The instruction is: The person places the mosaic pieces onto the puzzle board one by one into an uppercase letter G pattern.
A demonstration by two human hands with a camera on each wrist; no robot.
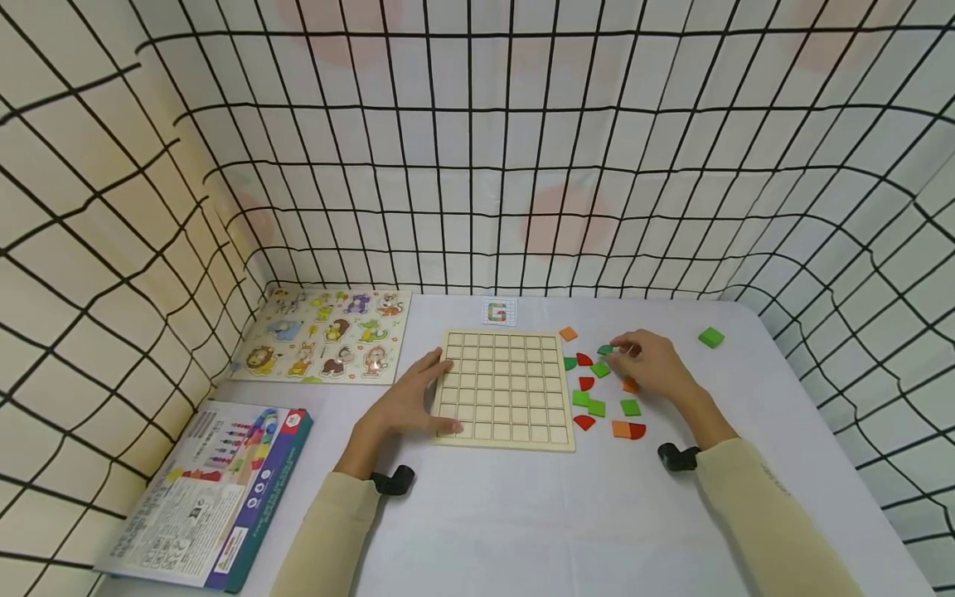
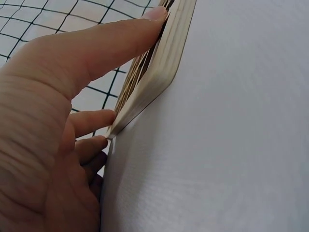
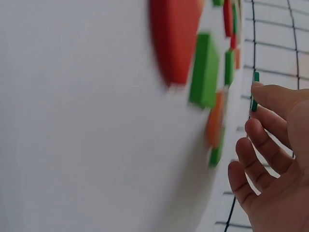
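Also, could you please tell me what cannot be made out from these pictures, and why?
Head: fine print on the box; too small.
Left wrist: most of the board; cut off by the top edge, partly behind the left hand.
Right wrist: full outline of the dark green piece; edge-on, partly covered by the right hand.
Right wrist: nearest red piece; blurred, cut off by the top edge.

A capital G, built from coloured shapes, reads on the small white card (image 1: 500,312). The box (image 1: 203,496) carries printed lines and marks too small to read.
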